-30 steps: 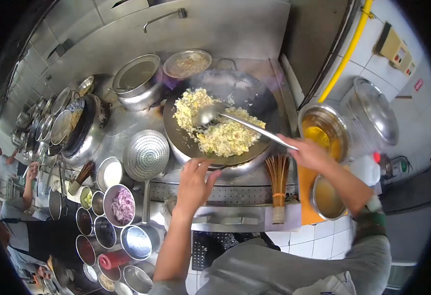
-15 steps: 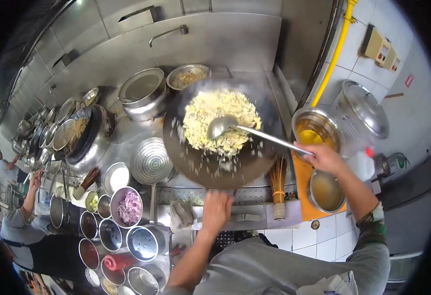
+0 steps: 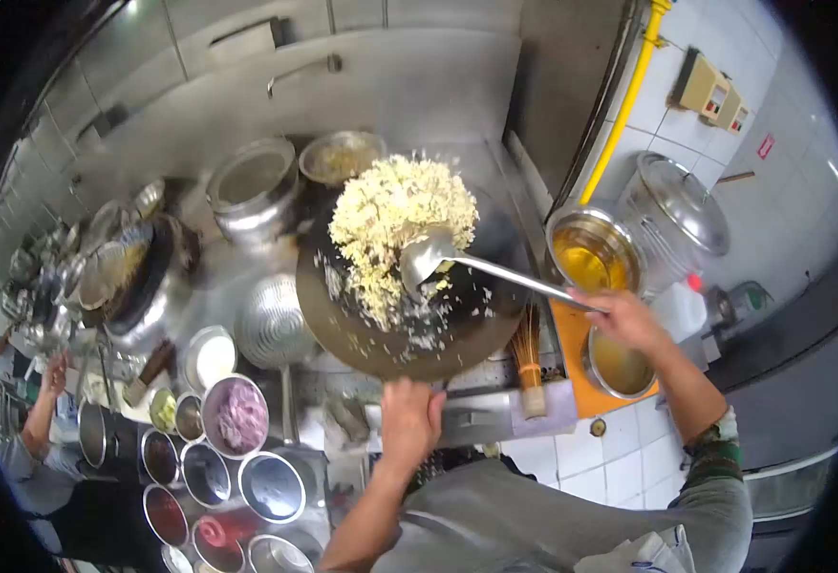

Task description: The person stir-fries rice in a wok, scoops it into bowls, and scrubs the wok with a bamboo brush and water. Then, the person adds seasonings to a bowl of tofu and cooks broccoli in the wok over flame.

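My right hand (image 3: 624,320) is closed round the long handle of a metal ladle (image 3: 429,260), whose bowl rests in the rice. My left hand (image 3: 409,420) is closed at the near rim of a large dark wok (image 3: 390,353), with its grip partly hidden. Yellowish fried rice (image 3: 402,205) is heaped toward the far side of the wok, and loose grains lie scattered over the nearer surface.
A perforated strainer (image 3: 274,323) lies left of the wok. Bowls with chopped onion (image 3: 241,414) and other ingredients stand at lower left. To the right are an oil pot (image 3: 591,253) and a bamboo brush (image 3: 528,368). A co-worker (image 3: 42,430) stands far left.
The rice has shifted up and toward the wok's far side, exposing more dark surface. The view has turned slightly, and my left hand remains at the near rim.
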A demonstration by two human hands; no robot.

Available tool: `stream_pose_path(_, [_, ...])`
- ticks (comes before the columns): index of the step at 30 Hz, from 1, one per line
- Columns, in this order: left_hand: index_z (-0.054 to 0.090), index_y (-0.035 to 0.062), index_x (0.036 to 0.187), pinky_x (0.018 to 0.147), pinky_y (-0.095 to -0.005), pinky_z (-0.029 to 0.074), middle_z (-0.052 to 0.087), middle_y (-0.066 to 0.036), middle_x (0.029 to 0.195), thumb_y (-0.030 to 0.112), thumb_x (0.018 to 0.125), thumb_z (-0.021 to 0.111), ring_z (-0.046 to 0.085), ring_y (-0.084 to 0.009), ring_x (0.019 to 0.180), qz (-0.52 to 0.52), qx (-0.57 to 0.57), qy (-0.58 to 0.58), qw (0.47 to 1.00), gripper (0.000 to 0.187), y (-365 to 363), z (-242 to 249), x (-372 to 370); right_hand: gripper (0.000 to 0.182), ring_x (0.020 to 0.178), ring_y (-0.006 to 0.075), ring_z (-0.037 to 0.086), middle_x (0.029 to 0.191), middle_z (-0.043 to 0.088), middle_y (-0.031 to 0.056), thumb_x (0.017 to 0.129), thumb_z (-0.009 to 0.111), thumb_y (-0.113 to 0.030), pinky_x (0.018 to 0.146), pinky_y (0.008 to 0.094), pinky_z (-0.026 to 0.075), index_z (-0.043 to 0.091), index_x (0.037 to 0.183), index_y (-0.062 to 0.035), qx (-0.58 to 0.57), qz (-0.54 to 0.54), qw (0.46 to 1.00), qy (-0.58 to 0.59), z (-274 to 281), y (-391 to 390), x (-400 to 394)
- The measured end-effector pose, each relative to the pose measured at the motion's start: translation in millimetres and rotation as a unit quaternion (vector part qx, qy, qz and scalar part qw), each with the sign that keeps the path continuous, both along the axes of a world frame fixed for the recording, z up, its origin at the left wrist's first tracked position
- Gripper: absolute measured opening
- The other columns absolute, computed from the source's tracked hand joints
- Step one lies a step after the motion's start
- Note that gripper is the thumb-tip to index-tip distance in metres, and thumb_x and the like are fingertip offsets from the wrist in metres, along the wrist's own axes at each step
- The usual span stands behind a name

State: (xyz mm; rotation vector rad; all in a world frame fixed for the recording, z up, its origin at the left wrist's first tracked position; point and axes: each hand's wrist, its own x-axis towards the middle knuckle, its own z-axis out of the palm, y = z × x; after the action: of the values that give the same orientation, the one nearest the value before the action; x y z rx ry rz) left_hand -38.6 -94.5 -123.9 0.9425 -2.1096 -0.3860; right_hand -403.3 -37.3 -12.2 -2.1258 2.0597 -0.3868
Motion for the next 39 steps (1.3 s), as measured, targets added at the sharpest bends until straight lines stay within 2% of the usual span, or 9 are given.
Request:
stream_pose_path(5, [0.057, 0.0018, 0.081, 0.073, -0.0433, 0.039, 0.052, -0.016, 0.082, 0.008, 0.080, 0.065, 0.048, -0.0358, 0.081, 0.017, -0.011, 0.027, 0.999, 0.010, -70.9, 20.0, -21.4, 0.051, 0.067, 0.0189, 0.061, 0.086, 0.067, 0.0116, 0.082, 0.065, -0.007, 0.068, 0.0310, 0.049, 0.056, 0.130, -0.0198, 0.176, 0.005, 0.977, -0.123, 63.3, 23.5, -26.0])
stream_pose_path(14, [0.064, 0.0031, 0.101, 0.084, -0.0420, 0.042, 0.058, -0.014, 0.103, 0.012, 0.078, 0.069, 0.052, -0.0348, 0.099, 0.004, 0.034, -0.017, 0.999, 0.025, -76.8, 15.7, -11.0, 0.053, 0.071, 0.0283, 0.064, 0.095, 0.067, 0.0161, 0.086, 0.062, -0.013, 0.068, 0.0368, 0.051, 0.050, 0.134, -0.0313, 0.057, -0.008, 0.994, -0.098, -55.0, -60.7, 46.7])
stream_pose_path(18, [0.061, 0.0031, 0.114, 0.092, -0.0415, 0.040, 0.056, -0.013, 0.118, 0.015, 0.079, 0.070, 0.051, -0.0327, 0.111, 0.079, 0.050, -0.084, 0.992, 0.038, -52.6, 43.8, 34.4, 0.053, 0.073, 0.0317, 0.064, 0.094, 0.066, 0.0165, 0.086, 0.062, -0.014, 0.068, 0.0422, 0.050, 0.048, 0.135, -0.0316, 0.162, -0.029, 0.979, -0.116, -27.4, -44.2, -5.6])
stream_pose_path(24, [0.061, 0.0025, 0.098, 0.080, -0.0422, 0.041, 0.057, -0.014, 0.101, 0.017, 0.079, 0.070, 0.052, -0.0330, 0.093, 0.012, 0.023, -0.062, 0.998, 0.025, -79.3, 19.2, -20.5, 0.053, 0.067, 0.0267, 0.062, 0.088, 0.064, 0.0175, 0.087, 0.060, -0.010, 0.066, 0.0355, 0.050, 0.049, 0.134, -0.0303, 0.016, 0.058, 0.996, -0.071, -40.6, -94.0, -0.4])
stream_pose_path(29, [0.056, 0.0005, 0.082, 0.070, -0.0418, 0.037, 0.050, -0.015, 0.081, 0.011, 0.081, 0.068, 0.046, -0.0338, 0.078, -0.003, -0.004, 0.006, 1.000, 0.016, -27.3, 79.2, -23.8, 0.050, 0.061, 0.0128, 0.056, 0.072, 0.060, 0.0011, 0.087, 0.060, -0.007, 0.058, 0.0290, 0.048, 0.051, 0.135, -0.0180, 0.196, 0.138, 0.944, -0.225, 27.3, -42.1, -83.0])
stream_pose_path(31, [0.058, 0.0006, 0.085, 0.071, -0.0424, 0.038, 0.051, -0.016, 0.083, 0.011, 0.081, 0.067, 0.047, -0.0342, 0.079, 0.030, 0.043, 0.009, 0.999, 0.014, -34.8, 83.0, -32.5, 0.051, 0.065, 0.0087, 0.054, 0.076, 0.060, -0.0024, 0.087, 0.058, -0.004, 0.059, 0.0278, 0.047, 0.050, 0.136, -0.0157, 0.387, -0.075, 0.857, -0.332, 58.2, -30.0, -79.5])
stream_pose_path(33, [0.058, 0.0045, 0.083, 0.071, -0.0433, 0.038, 0.050, -0.014, 0.082, 0.011, 0.079, 0.069, 0.047, -0.0338, 0.079, 0.031, 0.019, 0.030, 0.999, 0.013, -50.9, 43.6, -43.5, 0.053, 0.068, 0.0111, 0.057, 0.081, 0.063, 0.0002, 0.086, 0.059, -0.003, 0.065, 0.0303, 0.049, 0.049, 0.136, -0.0172, 0.336, -0.028, 0.907, -0.254, 45.9, -44.0, -53.1])
stream_pose_path(35, [0.058, 0.0044, 0.082, 0.070, -0.0437, 0.038, 0.050, -0.014, 0.082, 0.013, 0.080, 0.068, 0.047, -0.0341, 0.079, 0.037, 0.012, -0.009, 0.999, 0.013, -48.7, -11.3, -43.4, 0.054, 0.069, 0.0135, 0.058, 0.081, 0.064, 0.0012, 0.085, 0.060, -0.004, 0.068, 0.0330, 0.050, 0.049, 0.137, -0.0183, 0.088, 0.081, 0.981, -0.152, -7.9, -54.1, -49.3])
stream_pose_path(39, [0.059, 0.0034, 0.083, 0.074, -0.0447, 0.040, 0.052, -0.016, 0.086, 0.013, 0.079, 0.067, 0.049, -0.0363, 0.084, -0.027, 0.030, -0.046, 0.998, 0.013, 21.1, -12.9, 4.6, 0.054, 0.075, 0.0157, 0.061, 0.091, 0.068, 0.0065, 0.084, 0.061, -0.003, 0.073, 0.0343, 0.050, 0.051, 0.135, -0.0175, -0.005, 0.055, 0.998, 0.012, -10.0, -9.5, -36.3])
